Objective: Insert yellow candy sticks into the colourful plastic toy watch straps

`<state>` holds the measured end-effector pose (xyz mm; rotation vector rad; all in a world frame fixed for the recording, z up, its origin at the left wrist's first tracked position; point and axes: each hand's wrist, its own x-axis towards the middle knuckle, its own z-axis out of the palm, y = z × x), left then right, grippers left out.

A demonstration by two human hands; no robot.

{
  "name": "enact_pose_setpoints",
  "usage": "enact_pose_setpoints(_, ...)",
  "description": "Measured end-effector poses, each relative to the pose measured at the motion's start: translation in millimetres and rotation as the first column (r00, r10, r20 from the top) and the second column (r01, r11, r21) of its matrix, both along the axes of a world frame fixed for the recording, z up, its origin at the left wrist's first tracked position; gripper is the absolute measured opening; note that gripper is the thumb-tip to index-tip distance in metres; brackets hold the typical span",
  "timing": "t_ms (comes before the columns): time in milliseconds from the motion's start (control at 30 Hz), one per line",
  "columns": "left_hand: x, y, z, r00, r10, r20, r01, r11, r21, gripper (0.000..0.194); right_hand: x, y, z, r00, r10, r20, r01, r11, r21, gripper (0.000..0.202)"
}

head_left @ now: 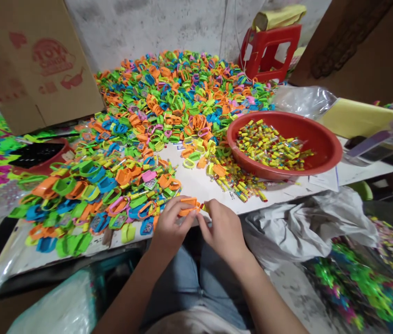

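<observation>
Over the table's front edge, my left hand (173,223) is closed round an orange plastic watch-shaped toy (188,204). Just right of it my right hand (222,226) pinches a small yellow candy tube (204,207), its red end against the toy's right side. Watch-shaped toys in orange, green, blue and pink form a large heap (168,97) behind. Nearer on the left lies a second pile (92,190), with candy tubes among the toys. More tubes (241,185) lie loose on the table right of my hands, beside a red basin (325,160) holding many tubes.
A cardboard box (40,60) stands at the left, a red stool (269,53) at the back. A red container with a black tray (36,155) sits left. Crumpled white plastic (301,227) hangs at the table's right front edge. Below it are bags of colourful items (352,278).
</observation>
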<state>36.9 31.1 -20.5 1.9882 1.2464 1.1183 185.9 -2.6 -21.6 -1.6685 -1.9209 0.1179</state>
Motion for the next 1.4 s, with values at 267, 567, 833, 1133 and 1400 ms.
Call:
enact_pose_setpoints(267, -5.8, 5.6, 0.4, 0.989, -0.142, -0.048, 0.129, 0.968, -0.216, 0.007, -2.3, 3.5, -8.2, 0.975, 0.157, 0.156, -0.120, 0.968, -0.221, 0.008)
enact_pose_setpoints(567, -20.3, 11.0, 10.2, 0.976, -0.035, 0.217, 0.113, 0.928, -0.356, 0.016, -0.6, 7.8, -8.7, 0.627, 0.198, -0.753, -0.342, 0.939, -0.038, 0.019)
enact_pose_setpoints(833, -18.7, 7.3, 13.8, 0.980, -0.104, 0.168, 0.161, 0.912, -0.377, 0.021, -7.2, 11.1, -14.4, 0.454, 0.097, -0.886, -0.119, 0.992, 0.047, 0.017)
enact_pose_setpoints(1133, -22.2, -3.4, 12.4, 0.975, -0.203, -0.092, 0.168, 0.942, -0.290, 0.034, -7.0, 5.7, -11.8, 0.636, 0.157, -0.755, -0.148, 0.986, 0.081, 0.008)
enact_pose_setpoints(1400, -18.3, -7.9, 13.2, 0.970, -0.240, -0.035, 0.229, 0.954, -0.195, 0.036, -6.2, 2.5, -5.5, 0.680, 0.163, -0.715, -0.178, 0.983, 0.054, 0.008)
